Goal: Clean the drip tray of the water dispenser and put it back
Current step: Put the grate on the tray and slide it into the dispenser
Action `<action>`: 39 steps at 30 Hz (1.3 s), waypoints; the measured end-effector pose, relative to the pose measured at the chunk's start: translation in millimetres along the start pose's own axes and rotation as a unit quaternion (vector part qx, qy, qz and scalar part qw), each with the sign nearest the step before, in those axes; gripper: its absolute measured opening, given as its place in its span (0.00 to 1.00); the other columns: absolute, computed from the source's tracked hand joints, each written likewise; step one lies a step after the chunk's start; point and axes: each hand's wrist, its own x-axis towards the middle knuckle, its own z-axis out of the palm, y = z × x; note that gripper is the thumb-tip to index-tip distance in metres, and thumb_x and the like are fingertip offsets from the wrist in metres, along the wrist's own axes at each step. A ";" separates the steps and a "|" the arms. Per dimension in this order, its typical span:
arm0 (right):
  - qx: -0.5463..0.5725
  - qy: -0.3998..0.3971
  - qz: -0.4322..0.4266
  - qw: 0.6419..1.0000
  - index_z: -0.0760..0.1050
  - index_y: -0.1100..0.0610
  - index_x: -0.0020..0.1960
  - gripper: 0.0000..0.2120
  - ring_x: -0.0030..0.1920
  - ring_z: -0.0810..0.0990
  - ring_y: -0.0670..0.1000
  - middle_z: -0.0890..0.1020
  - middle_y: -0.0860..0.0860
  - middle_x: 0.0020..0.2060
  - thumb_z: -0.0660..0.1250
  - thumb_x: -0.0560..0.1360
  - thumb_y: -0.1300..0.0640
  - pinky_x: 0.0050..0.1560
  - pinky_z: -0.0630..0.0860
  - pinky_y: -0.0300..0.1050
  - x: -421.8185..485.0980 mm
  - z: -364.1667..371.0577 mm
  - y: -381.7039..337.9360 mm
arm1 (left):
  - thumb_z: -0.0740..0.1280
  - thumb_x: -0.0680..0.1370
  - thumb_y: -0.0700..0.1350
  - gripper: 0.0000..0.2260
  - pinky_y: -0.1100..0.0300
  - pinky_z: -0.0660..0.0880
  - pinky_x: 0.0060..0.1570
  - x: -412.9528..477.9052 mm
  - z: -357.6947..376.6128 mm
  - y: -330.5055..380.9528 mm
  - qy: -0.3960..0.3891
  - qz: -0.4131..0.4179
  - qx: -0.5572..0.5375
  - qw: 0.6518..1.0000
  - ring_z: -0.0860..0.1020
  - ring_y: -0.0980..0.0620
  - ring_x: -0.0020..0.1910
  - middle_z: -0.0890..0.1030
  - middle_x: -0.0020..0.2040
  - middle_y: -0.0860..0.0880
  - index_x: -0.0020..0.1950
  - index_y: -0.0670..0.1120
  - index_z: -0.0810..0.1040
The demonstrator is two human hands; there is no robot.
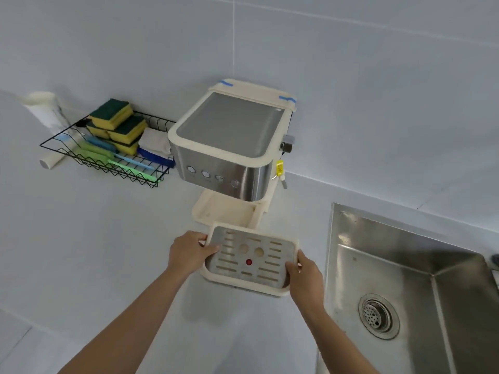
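The drip tray (pixel 252 259) is a cream plastic tray with a slotted metal grate and a red dot. It sits just in front of the water dispenser (pixel 229 147), out of its base slot (pixel 224 211), low over the white counter. My left hand (pixel 189 251) grips its left edge, thumb on the grate. My right hand (pixel 303 276) grips its right front corner. The dispenser is steel with cream trim and several round buttons on its front.
A steel sink (pixel 410 290) with a round drain lies to the right. A black wire basket (pixel 108 149) at the back left holds yellow-green sponges, brushes and a cloth. A white tube (pixel 43 106) leans on the tiled wall behind it.
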 end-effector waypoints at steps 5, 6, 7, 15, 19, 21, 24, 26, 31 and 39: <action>0.053 0.018 0.031 0.998 0.75 0.59 0.52 0.09 0.45 0.81 0.55 0.81 0.55 0.47 0.57 0.77 0.61 0.45 0.80 0.48 23.0 31.0 -47.4 | 0.68 0.72 0.52 0.12 0.59 0.68 0.39 54.0 -34.3 -10.6 -0.005 0.025 0.029 0.999 0.80 0.43 0.47 0.82 0.42 0.44 0.42 0.43 0.81; 0.060 0.022 0.038 0.997 0.75 0.59 0.52 0.09 0.45 0.81 0.55 0.82 0.55 0.46 0.57 0.77 0.61 0.48 0.80 0.50 27.8 37.0 -54.5 | 0.68 0.72 0.52 0.12 0.59 0.69 0.41 64.6 -38.3 -13.5 -0.008 0.026 0.027 0.999 0.80 0.43 0.48 0.83 0.45 0.43 0.46 0.43 0.82; 0.062 0.028 0.047 0.997 0.76 0.60 0.51 0.09 0.46 0.81 0.56 0.82 0.56 0.46 0.57 0.77 0.61 0.49 0.80 0.53 32.6 43.0 -60.5 | 0.68 0.72 0.52 0.13 0.59 0.69 0.41 74.6 -41.4 -16.4 -0.012 0.028 0.025 0.999 0.80 0.44 0.48 0.83 0.46 0.44 0.48 0.43 0.82; 0.044 0.051 0.095 0.993 0.71 0.59 0.35 0.08 0.38 0.72 0.55 0.76 0.54 0.34 0.57 0.72 0.64 0.33 0.65 0.44 63.6 72.2 -86.7 | 0.67 0.73 0.52 0.14 0.59 0.66 0.39 132.1 -45.2 -36.3 -0.065 0.035 0.028 0.997 0.73 0.48 0.38 0.80 0.40 0.44 0.44 0.41 0.81; 0.031 0.062 0.116 0.991 0.67 0.57 0.32 0.11 0.36 0.70 0.54 0.73 0.53 0.33 0.56 0.72 0.65 0.31 0.63 0.43 74.9 78.3 -87.3 | 0.68 0.72 0.52 0.13 0.58 0.66 0.39 146.3 -41.2 -37.0 -0.082 0.038 0.021 0.996 0.73 0.48 0.38 0.77 0.37 0.46 0.40 0.41 0.80; 0.021 0.062 0.122 0.990 0.63 0.56 0.29 0.14 0.36 0.69 0.54 0.71 0.52 0.30 0.55 0.72 0.65 0.30 0.62 0.43 78.7 79.9 -86.3 | 0.68 0.72 0.51 0.14 0.58 0.66 0.39 150.3 -37.8 -36.6 -0.087 0.039 0.018 0.995 0.73 0.48 0.38 0.77 0.37 0.45 0.42 0.40 0.81; 0.019 0.056 0.127 0.990 0.62 0.54 0.28 0.16 0.36 0.69 0.54 0.71 0.52 0.31 0.55 0.72 0.65 0.30 0.63 0.43 81.1 81.3 -84.7 | 0.68 0.72 0.50 0.14 0.59 0.67 0.40 153.5 -33.5 -36.4 -0.087 0.038 0.011 0.995 0.74 0.48 0.39 0.78 0.38 0.45 0.44 0.38 0.82; 0.027 0.049 0.129 0.990 0.64 0.56 0.30 0.13 0.37 0.70 0.54 0.73 0.53 0.32 0.56 0.72 0.64 0.32 0.65 0.43 80.4 82.1 -84.2 | 0.68 0.72 0.50 0.13 0.59 0.67 0.38 154.9 -30.9 -37.5 -0.093 0.038 0.011 0.995 0.74 0.48 0.39 0.78 0.38 0.45 0.43 0.39 0.81; 0.041 0.015 0.122 0.992 0.76 0.63 0.48 0.09 0.46 0.80 0.57 0.82 0.58 0.44 0.60 0.73 0.61 0.47 0.77 0.50 80.1 84.9 -80.9 | 0.69 0.72 0.50 0.12 0.63 0.63 0.28 156.7 -25.7 -40.6 -0.098 0.026 0.011 0.995 0.74 0.47 0.37 0.74 0.30 0.48 0.36 0.42 0.76; 0.056 -0.012 0.125 0.990 0.74 0.65 0.53 0.13 0.50 0.78 0.59 0.80 0.61 0.50 0.57 0.76 0.58 0.49 0.75 0.50 86.3 83.1 -80.7 | 0.68 0.73 0.50 0.10 0.64 0.63 0.28 158.7 -26.7 -29.7 -0.099 0.017 0.015 0.995 0.73 0.49 0.38 0.76 0.35 0.48 0.39 0.44 0.77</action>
